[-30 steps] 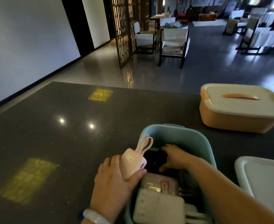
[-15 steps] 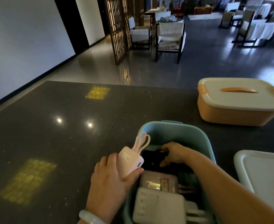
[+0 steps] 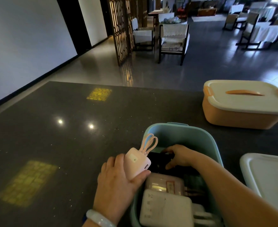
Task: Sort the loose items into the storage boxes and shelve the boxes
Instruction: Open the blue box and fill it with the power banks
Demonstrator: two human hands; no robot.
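Sorting looks partway done: the open pale-blue plastic box (image 3: 184,136) on the dark stone counter (image 3: 69,136) already holds chargers. Left hand (image 3: 118,182) grips a pink power bank (image 3: 137,163); right hand (image 3: 180,156) fingers curl on a black item (image 3: 159,161). Lidding and shelving remain.

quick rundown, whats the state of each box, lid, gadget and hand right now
blue box: open, no lid on, partly filled with gadgets
orange box: shut, white lid on
loose white lid: lying flat on the table, right of the blue box
pink power bank: held over the blue box's left rim
black device: inside the blue box, gripped
left hand: grips the pink power bank
right hand: inside the blue box, holds the black device
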